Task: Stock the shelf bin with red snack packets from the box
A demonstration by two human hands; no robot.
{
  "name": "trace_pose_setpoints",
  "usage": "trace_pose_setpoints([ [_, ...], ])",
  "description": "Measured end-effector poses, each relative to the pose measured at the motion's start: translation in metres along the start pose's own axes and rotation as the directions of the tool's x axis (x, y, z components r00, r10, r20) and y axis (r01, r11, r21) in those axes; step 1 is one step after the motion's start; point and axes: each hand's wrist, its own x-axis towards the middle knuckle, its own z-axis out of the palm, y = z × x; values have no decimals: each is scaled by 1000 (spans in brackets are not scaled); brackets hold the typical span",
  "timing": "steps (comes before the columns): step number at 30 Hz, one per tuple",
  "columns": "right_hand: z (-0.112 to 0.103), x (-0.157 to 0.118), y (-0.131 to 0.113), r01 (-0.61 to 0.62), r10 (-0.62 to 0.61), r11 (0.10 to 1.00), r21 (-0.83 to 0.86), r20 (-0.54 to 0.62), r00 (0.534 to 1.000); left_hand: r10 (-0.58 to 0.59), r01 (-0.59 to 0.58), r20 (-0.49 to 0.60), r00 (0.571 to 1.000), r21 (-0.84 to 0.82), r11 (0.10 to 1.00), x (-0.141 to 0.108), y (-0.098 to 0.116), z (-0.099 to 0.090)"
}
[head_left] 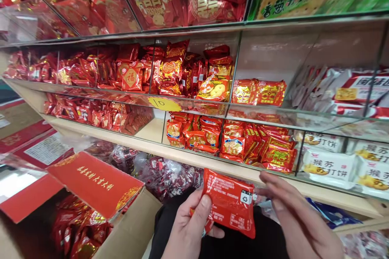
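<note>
My left hand [194, 216] is closed on a red snack packet [228, 202], its thumb pressed on the near face. White print and a recycling mark show on that side. Part of another red packet [208, 226] shows under the thumb, in the same grip. Just right of the packet, my right hand [299, 210] has its fingers stretched out, with nothing visible in it. Beyond both hands, small red packets [232, 145] stand in a lower shelf compartment, beside more red and gold packets [278, 153].
An opened carton [130, 218] with a red flap [97, 182] holds red packets at lower left. Clear dividers split the shelves; a yellow price tag [164, 103] hangs on one edge. White cracker packs [331, 168] fill the right side. Bagged goods [170, 174] lie below the shelf.
</note>
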Motion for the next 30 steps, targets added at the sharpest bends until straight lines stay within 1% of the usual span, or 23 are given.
trace_pose_setpoints([
  [1,1,2,-2,-114,112,986,124,22,993,12,-12,2,1000,10,1000,-1,0,1],
  [2,4,3,-4,-235,223,941,242,79,972,21,-21,6,1000,18,1000,-1,0,2],
  [3,7,5,-6,-338,302,882,329,155,940,24,-25,10,1000,23,999,-2,1,3],
  [4,10,6,-6,-414,354,826,382,221,909,24,-25,18,1000,25,999,-3,1,4],
  [6,14,7,-6,-505,418,756,416,287,862,7,-8,43,999,22,1000,-4,2,5],
  [10,14,9,-6,-542,458,696,472,290,840,-32,27,114,993,42,999,-6,5,4],
  [14,10,10,-6,-553,465,675,489,300,833,-37,28,151,988,59,998,-5,5,3],
  [20,11,10,-6,-568,482,636,522,306,821,-55,50,201,978,34,998,-7,3,2],
  [30,14,12,-9,-608,524,551,571,330,785,-95,84,205,974,65,994,-7,4,1],
])
